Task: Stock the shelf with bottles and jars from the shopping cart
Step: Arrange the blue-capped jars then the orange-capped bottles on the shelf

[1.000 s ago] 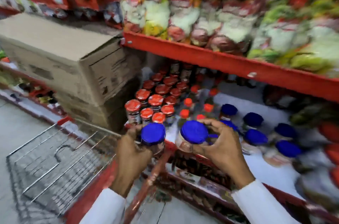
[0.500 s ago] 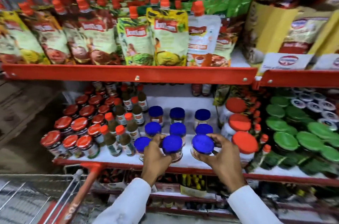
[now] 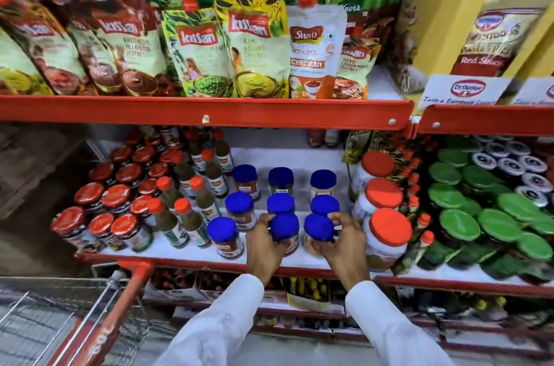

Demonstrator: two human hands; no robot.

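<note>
My left hand (image 3: 263, 248) grips a blue-lidded jar (image 3: 284, 226) at the front of the white middle shelf (image 3: 168, 247). Just to its right, my right hand (image 3: 341, 245) is wrapped around a second blue-lidded jar (image 3: 318, 227). Both jars stand upright at the shelf's front edge, in line with several more blue-lidded jars (image 3: 239, 205) set in rows behind and to the left. The wire shopping cart (image 3: 45, 323) with its red handle (image 3: 120, 305) is at the lower left; its contents are not visible.
Red-lidded jars (image 3: 117, 197) and small red-capped bottles (image 3: 192, 209) fill the shelf's left side. Big orange-lidded jars (image 3: 389, 229) and green-lidded jars (image 3: 485, 215) crowd the right. The red rail (image 3: 207, 109) of the shelf above carries sauce pouches (image 3: 257, 45).
Both hands carried their jars from above the cart over to the shelf and lowered them onto its front row. My view swung right, from the cardboard box to the shelf.
</note>
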